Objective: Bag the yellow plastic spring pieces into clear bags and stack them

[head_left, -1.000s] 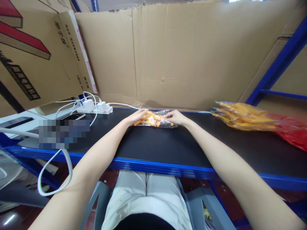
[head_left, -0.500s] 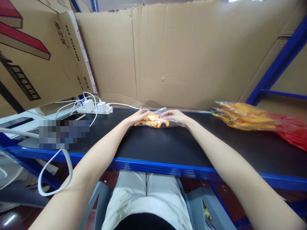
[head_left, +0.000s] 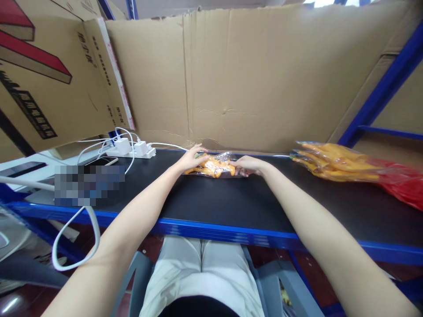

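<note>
Bare forearms without sleeves; pale cream trousers (head_left: 201, 273) on the lap.
</note>
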Action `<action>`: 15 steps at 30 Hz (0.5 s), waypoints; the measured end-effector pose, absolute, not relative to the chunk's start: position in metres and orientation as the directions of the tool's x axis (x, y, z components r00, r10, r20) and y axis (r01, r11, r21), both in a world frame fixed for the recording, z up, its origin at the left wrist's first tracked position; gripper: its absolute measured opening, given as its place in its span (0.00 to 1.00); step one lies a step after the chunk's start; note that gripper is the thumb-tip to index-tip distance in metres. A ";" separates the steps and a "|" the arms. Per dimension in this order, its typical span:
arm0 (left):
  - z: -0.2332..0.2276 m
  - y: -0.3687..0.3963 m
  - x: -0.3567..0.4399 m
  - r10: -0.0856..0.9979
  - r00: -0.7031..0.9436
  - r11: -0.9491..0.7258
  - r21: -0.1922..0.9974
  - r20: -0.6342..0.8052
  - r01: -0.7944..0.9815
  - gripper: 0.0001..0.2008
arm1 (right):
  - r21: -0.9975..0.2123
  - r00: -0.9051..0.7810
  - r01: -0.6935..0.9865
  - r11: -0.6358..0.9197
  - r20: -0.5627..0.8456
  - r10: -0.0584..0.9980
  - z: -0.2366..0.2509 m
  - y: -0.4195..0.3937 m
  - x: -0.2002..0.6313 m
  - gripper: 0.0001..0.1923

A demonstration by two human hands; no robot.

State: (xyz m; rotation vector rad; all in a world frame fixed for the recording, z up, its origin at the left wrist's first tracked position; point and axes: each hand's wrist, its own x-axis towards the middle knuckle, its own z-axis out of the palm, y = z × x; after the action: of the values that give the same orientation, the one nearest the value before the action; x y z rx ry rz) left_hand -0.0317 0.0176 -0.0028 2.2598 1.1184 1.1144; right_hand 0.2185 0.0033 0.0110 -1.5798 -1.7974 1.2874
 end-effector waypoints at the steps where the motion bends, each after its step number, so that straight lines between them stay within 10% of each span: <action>1: 0.000 0.015 -0.032 0.779 0.393 -0.627 0.604 0.489 0.491 0.17 | -0.855 -0.294 0.506 -0.110 -0.291 0.911 0.011 0.003 0.218 0.17; 15: 0.011 0.003 -0.023 0.692 0.425 -0.719 0.503 0.584 0.479 0.05 | -0.948 -0.414 0.229 -0.222 -0.302 0.859 0.013 0.005 0.210 0.15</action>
State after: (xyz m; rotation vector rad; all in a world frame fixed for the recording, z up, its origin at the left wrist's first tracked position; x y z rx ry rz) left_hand -0.0226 0.0030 0.0108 2.4209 1.0192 1.1771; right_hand 0.2103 0.0047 0.0130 -1.2982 -1.5462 1.6806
